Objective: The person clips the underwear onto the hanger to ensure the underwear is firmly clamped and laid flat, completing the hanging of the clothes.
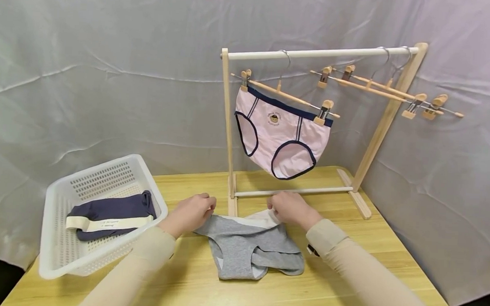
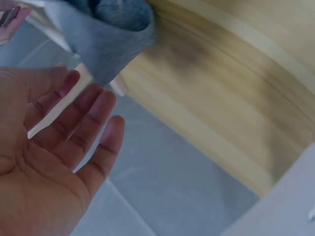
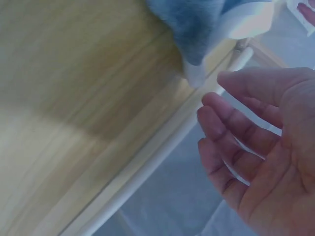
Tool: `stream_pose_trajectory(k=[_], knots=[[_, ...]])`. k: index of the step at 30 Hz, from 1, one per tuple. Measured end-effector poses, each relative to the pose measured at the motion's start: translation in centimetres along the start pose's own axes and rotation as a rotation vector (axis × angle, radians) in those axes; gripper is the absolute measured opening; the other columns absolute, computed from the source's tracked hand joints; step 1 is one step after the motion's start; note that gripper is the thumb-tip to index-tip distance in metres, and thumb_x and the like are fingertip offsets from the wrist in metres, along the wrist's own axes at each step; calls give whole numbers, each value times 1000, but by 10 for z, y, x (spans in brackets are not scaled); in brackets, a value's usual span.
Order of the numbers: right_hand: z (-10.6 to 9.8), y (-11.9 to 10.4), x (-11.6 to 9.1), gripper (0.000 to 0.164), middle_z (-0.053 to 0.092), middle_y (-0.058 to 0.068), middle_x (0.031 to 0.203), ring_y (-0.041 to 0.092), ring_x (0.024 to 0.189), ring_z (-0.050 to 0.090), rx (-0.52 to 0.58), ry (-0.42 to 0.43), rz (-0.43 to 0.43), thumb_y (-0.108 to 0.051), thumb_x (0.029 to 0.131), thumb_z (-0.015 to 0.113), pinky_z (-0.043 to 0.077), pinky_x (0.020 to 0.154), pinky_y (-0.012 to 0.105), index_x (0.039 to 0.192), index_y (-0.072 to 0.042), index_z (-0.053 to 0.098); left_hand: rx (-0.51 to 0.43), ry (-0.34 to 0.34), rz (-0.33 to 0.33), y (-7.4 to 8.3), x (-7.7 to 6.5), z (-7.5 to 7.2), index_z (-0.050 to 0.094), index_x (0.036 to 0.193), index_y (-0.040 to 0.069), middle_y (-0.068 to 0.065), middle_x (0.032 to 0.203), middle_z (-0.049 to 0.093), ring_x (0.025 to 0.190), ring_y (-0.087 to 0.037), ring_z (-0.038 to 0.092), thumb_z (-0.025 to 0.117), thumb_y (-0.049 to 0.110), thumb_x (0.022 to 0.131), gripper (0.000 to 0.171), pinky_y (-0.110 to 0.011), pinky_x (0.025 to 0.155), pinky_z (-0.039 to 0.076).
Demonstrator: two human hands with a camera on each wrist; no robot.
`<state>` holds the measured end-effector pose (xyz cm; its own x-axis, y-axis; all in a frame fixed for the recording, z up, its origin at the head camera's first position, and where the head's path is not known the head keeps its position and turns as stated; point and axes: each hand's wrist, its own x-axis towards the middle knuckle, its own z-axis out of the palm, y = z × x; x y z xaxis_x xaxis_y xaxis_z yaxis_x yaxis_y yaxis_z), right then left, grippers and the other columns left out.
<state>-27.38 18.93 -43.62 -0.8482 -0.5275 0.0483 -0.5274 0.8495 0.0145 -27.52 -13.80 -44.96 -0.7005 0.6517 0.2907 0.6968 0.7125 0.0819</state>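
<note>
Grey briefs (image 1: 240,251) with a pale waistband lie rumpled on the wooden table, in front of the rack. My left hand (image 1: 191,213) is at their upper left corner. In the left wrist view its fingers are spread and loosely bent, with the grey cloth (image 2: 110,44) just past the fingertips. At the waistband's right end is my right hand (image 1: 292,209). The right wrist view shows a gap between its thumb and fingers, and a pale-tipped corner of the briefs (image 3: 194,54) just beyond them. Neither wrist view shows cloth between the fingers.
Behind the briefs stands a wooden rack (image 1: 229,125) with a white rail. Pink briefs (image 1: 266,126) hang there from a clip hanger (image 1: 286,94). Two more clip hangers (image 1: 368,87) hang at right. At left, a white basket (image 1: 54,227) holds a folded navy garment (image 1: 111,209) with a cream band.
</note>
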Motion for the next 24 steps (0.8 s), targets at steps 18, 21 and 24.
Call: stream_pose_trajectory(k=[18, 21, 24], knots=[[14, 15, -4, 19, 68, -2, 77, 17, 71, 63, 67, -25, 5, 3, 86, 71, 56, 65, 38, 87, -15, 76, -208, -144, -118, -11, 2, 13, 72, 89, 12, 2, 84, 69, 77, -11, 59, 76, 0, 91, 13, -33, 72, 53], [14, 21, -7, 24, 67, 1, 80, 17, 70, 59, 86, 3, 10, 5, 84, 72, 54, 63, 37, 102, -11, 75, -178, 3, -92, -9, 1, 5, 70, 85, 13, 2, 84, 66, 76, -11, 59, 76, -1, 87, 15, -32, 70, 54], [13, 27, -11, 39, 71, 3, 89, 18, 75, 61, 107, 49, 17, 6, 83, 75, 55, 68, 37, 118, -10, 73, -124, 174, -62, -3, -3, -7, 67, 84, 14, 0, 86, 64, 80, -15, 61, 78, 0, 84, 18, -35, 72, 55]])
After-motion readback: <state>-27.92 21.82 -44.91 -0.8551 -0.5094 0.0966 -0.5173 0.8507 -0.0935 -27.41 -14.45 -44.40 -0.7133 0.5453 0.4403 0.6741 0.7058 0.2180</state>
